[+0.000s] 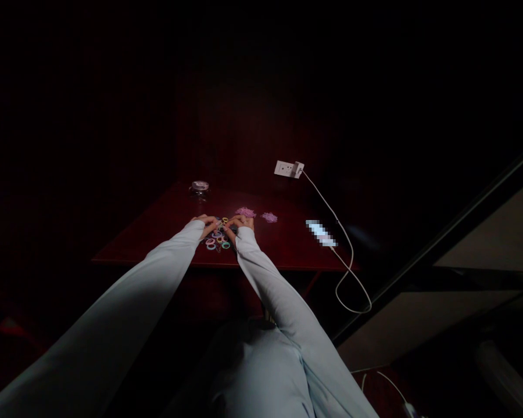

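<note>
Several coloured hair ties (211, 241), in pink, blue, yellow and green, lie in a loose pile near the front edge of the dark red table (157, 244). Over the left part of this pile is my left hand (206, 223), its fingers pinched together. My right hand (240, 223) comes in from the other side, also with thumb and fingers closed. The two sets of fingertips nearly meet above the pile. Something small and pale shows between them, too dim and small to name. Parts of the pile are hidden by my hands.
Behind my right hand lies a heap of thin pink bands (246, 212), with a smaller purple-pink heap (269, 217) beside it. A round clear container (200, 187) stands at the back left. A phone (321, 233) with a white cable (352, 255) lies right, below a wall socket (283, 168).
</note>
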A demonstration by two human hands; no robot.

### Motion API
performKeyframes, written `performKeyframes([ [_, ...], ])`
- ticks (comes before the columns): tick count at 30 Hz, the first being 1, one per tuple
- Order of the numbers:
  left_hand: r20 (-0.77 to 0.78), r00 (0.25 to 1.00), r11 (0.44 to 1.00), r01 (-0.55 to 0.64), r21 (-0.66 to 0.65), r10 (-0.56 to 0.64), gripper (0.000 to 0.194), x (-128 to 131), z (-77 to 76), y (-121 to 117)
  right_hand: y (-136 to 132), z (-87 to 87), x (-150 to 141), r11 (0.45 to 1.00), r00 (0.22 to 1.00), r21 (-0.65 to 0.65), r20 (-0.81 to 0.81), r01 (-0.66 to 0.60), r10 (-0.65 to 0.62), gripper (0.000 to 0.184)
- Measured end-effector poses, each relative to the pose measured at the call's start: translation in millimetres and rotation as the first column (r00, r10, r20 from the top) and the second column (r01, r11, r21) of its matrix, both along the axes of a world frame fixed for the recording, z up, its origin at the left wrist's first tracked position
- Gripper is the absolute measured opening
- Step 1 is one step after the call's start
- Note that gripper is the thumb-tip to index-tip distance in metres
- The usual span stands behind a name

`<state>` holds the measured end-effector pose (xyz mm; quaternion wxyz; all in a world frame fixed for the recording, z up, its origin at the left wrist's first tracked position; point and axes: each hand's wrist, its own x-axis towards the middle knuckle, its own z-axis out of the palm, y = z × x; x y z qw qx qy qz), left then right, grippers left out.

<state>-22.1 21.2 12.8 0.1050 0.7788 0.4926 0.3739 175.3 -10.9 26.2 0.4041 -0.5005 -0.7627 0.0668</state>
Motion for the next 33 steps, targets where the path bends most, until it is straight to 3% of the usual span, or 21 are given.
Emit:
performKeyframes([
  [9, 0.075, 0.997, 0.999, 0.017, -0.028, -0.015, 0.044, -2, 2.6, 0, 3, -1.3, 2, 0.999, 0.997, -0.015, -0.064, 0.035, -0.036, 0.010],
  [21, 0.282, 0.959, 0.999, 0.037, -0.006, -0.034, 0.049, -1, -1.9, 10, 2, -2.8, 6, 0.987, 0.997, -0.153, -0.053, 0.044, -0.052, 0.008],
  [27, 0.307, 0.951, 0.998, 0.057, -0.022, -0.047, 0.048, -1, -1.9, 10, -1, -1.4, 6, 0.987, 0.998, -0.156, -0.056, -0.040, 0.032, 0.008],
  [33, 0.276, 0.958, 0.996, 0.085, -0.012, -0.078, 0.045, 0, -1.1, 6, 3, -4.4, 6, 0.992, 0.996, -0.125, -0.083, -0.018, 0.008, 0.014],
])
